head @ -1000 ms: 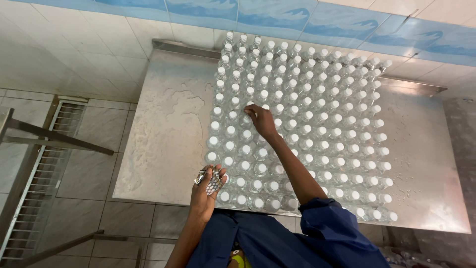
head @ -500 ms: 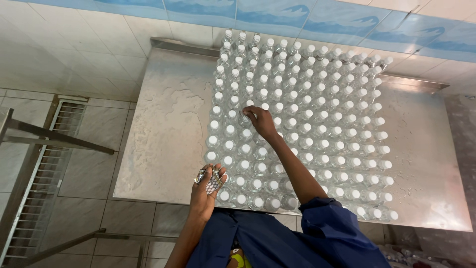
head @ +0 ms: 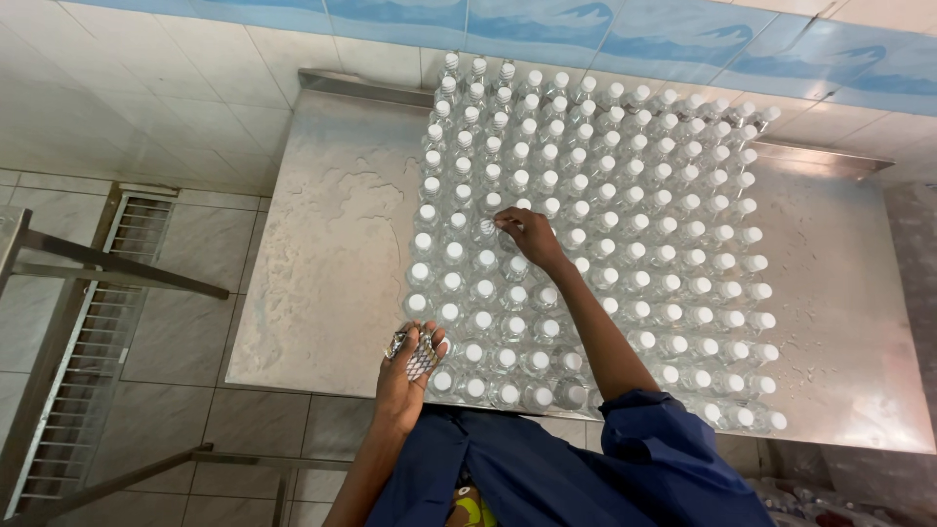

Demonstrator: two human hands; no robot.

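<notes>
Several clear plastic bottles point(head: 625, 224) with white caps stand packed in rows on a wet steel table point(head: 332, 263). My right hand point(head: 527, 237) reaches into the block and its fingertips pinch the top of one bottle point(head: 486, 228) near the left-middle rows. My left hand point(head: 410, 363) hovers at the table's near edge beside the front-left bottles, closed around a bunch of small shiny cap seals point(head: 418, 351). Blue sleeves and a blue garment fill the bottom of the view.
A bare wet stretch of table lies left of the bottles, and another on the right point(head: 839, 322). A tiled wall with a blue band point(head: 586, 24) backs the table. On the left floor sit a metal frame point(head: 107, 268) and a drain grate point(head: 88, 361).
My right hand has shifted slightly left and farther in, from one bottle top to a neighbouring one. My left hand has stayed put with the seals.
</notes>
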